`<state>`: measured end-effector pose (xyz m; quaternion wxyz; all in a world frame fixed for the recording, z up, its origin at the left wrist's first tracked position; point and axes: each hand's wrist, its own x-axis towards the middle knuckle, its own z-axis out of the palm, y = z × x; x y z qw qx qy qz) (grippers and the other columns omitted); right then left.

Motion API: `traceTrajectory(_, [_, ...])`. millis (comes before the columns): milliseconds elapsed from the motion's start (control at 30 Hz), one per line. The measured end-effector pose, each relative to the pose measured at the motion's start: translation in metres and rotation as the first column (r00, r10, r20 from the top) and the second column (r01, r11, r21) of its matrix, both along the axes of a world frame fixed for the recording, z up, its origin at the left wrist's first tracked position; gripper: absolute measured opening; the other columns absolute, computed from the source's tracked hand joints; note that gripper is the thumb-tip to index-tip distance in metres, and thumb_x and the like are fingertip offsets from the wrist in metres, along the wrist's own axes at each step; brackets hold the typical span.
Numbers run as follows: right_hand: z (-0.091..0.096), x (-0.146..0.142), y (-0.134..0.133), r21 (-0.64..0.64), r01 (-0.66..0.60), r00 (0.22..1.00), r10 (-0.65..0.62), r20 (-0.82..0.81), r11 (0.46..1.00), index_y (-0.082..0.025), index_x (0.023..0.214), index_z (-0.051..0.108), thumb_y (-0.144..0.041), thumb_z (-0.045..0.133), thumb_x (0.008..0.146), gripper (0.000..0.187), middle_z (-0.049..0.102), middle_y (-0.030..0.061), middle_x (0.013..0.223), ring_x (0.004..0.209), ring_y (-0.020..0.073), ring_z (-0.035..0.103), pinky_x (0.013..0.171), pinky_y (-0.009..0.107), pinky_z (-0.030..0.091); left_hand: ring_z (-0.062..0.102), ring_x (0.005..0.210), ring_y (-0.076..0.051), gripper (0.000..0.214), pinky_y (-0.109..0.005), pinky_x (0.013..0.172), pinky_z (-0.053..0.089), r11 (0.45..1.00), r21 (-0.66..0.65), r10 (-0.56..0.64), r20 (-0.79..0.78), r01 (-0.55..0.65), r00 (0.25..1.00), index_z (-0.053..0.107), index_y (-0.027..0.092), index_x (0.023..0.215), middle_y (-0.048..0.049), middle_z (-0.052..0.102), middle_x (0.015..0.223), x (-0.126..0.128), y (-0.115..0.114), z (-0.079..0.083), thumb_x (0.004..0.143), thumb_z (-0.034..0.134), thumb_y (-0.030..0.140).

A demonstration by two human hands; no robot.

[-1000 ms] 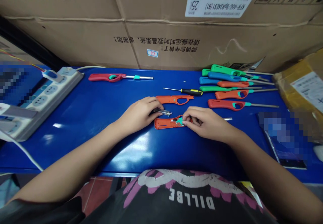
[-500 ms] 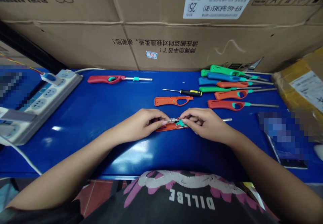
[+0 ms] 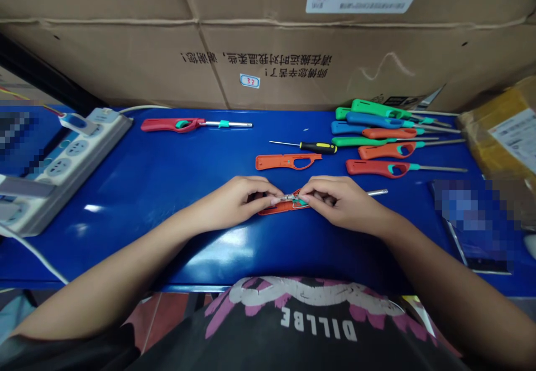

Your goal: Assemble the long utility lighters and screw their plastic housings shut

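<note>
An opened orange lighter shell (image 3: 278, 208) lies on the blue table (image 3: 176, 176) with its metal tube (image 3: 378, 192) sticking out to the right. My left hand (image 3: 238, 199) pinches a small silver metal part (image 3: 288, 197) over the shell. My right hand (image 3: 337, 202) is closed on the teal trigger piece (image 3: 302, 201) in the shell, fingertips meeting the left hand's. The other orange shell half (image 3: 288, 162) lies just behind. A black and yellow screwdriver (image 3: 312, 147) rests beyond it.
Several assembled long lighters (image 3: 385, 134) in green, blue and orange are piled at the back right. One red lighter (image 3: 188, 124) lies at the back left. A white power strip (image 3: 62, 162) sits far left. Cardboard boxes (image 3: 268, 36) wall the back; a yellow parcel (image 3: 502, 131) is right.
My left hand carried the silver part down and rightwards onto the shell, meeting my right hand. The camera view tilted slightly downward.
</note>
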<state>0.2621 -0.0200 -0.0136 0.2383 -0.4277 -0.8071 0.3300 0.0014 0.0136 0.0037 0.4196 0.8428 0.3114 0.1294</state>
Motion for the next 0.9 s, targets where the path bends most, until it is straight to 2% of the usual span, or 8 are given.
traceTrajectory(300, [-0.0008, 0.0001, 0.0006, 0.03, -0.011, 1.0, 0.011, -0.014, 0.999, -0.016, 0.094, 0.072, -0.024, 0.059, 0.098, 0.016, 0.058, -0.0038, 0.068, 0.054, 0.006, 0.047, 0.055, 0.021, 0.039, 0.07, 0.1, -0.017, 0.026, -0.027, 0.09, 0.053, 0.998, -0.066, -0.005, -0.001, 0.005, 1.0, 0.074, 0.018, 0.117, -0.0064, 0.074, 0.114, -0.001, 0.0005, 0.0001, 0.103, 0.055, 0.028])
traceTrajectory(900, [0.001, 0.0014, 0.0004, 0.034, -0.028, 1.0, 0.028, 0.013, 0.999, -0.018, 0.096, 0.071, -0.022, 0.058, 0.098, 0.015, 0.065, -0.0022, 0.075, 0.059, 0.0069, 0.05, 0.058, 0.022, 0.04, 0.069, 0.098, -0.017, 0.027, -0.028, 0.087, 0.052, 0.997, -0.081, -0.002, -0.002, 0.002, 1.0, 0.073, 0.018, 0.117, -0.0068, 0.073, 0.113, -0.0004, 0.0004, -0.0003, 0.103, 0.054, 0.03])
